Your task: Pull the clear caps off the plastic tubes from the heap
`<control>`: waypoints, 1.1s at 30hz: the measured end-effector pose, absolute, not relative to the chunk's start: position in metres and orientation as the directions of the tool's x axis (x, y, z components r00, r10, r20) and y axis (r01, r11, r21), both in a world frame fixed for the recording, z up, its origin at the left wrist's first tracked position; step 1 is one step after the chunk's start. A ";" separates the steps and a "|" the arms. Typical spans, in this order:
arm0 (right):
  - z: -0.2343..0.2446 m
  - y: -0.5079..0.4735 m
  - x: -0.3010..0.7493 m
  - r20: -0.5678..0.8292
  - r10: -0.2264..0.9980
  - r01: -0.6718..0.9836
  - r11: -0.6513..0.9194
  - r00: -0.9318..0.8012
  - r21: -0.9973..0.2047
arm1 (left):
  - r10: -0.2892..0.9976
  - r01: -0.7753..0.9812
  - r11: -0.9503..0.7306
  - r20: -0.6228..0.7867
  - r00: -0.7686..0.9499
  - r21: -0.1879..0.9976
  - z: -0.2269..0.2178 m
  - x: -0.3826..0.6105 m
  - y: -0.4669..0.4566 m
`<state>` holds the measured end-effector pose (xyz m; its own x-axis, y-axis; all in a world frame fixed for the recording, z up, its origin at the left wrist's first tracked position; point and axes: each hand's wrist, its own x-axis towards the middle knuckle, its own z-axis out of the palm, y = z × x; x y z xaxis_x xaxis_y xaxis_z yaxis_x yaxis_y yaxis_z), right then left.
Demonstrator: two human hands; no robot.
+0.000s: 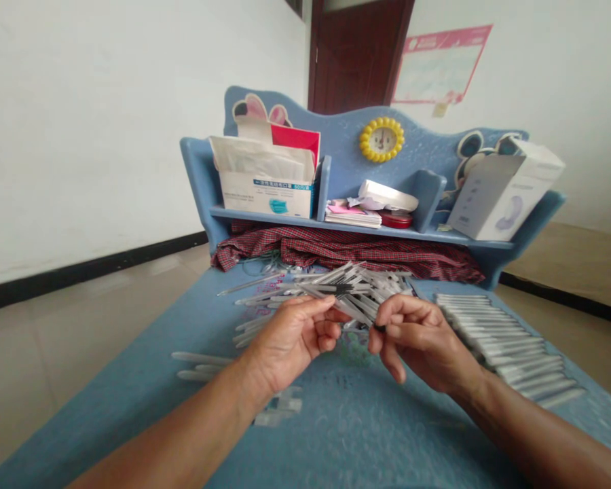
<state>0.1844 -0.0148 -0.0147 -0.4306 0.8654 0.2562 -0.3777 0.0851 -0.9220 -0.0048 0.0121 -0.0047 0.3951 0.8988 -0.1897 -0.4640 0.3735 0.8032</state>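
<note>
Over the middle of the blue desk, my left hand [305, 326] pinches a translucent pen barrel [352, 313] between thumb and fingers. Close on its right, my right hand [417, 333] has thumb and forefinger closed on a small black pen part [379, 328] at the barrel's end. Whether that part is joined to the barrel, I cannot tell. Behind both hands lies a loose pile of clear pen pieces [361, 278], some with black parts. A row of similar pens [504, 339] lies side by side to the right. Several clear pieces [204, 367] rest left of my left forearm.
The blue desk [366, 435] has a shelf at its back holding a mask box [267, 193], papers [351, 216], a red round tin [397, 219] and a white box [504, 190]. A checked cloth [346, 251] lies under the shelf. A yellow clock [381, 140] hangs above.
</note>
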 end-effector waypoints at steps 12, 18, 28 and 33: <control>-0.018 -0.015 0.181 0.222 0.870 -0.336 0.069 -0.440 -0.939 | 0.890 -0.428 0.353 -0.158 0.427 0.832 -0.010 -0.004 0.012; -0.018 -0.015 0.181 0.218 0.869 -0.312 0.078 -0.444 -0.947 | 0.900 -0.409 0.334 -0.158 0.407 0.849 -0.008 -0.003 0.009; -0.020 -0.017 0.182 0.208 0.869 -0.263 0.094 -0.449 -0.960 | 0.919 -0.347 0.254 -0.113 0.379 0.903 -0.006 -0.001 0.006; -0.023 -0.016 0.181 0.208 0.865 -0.209 0.122 -0.458 -0.970 | 0.936 -0.325 0.200 -0.082 0.343 0.924 -0.007 -0.002 0.006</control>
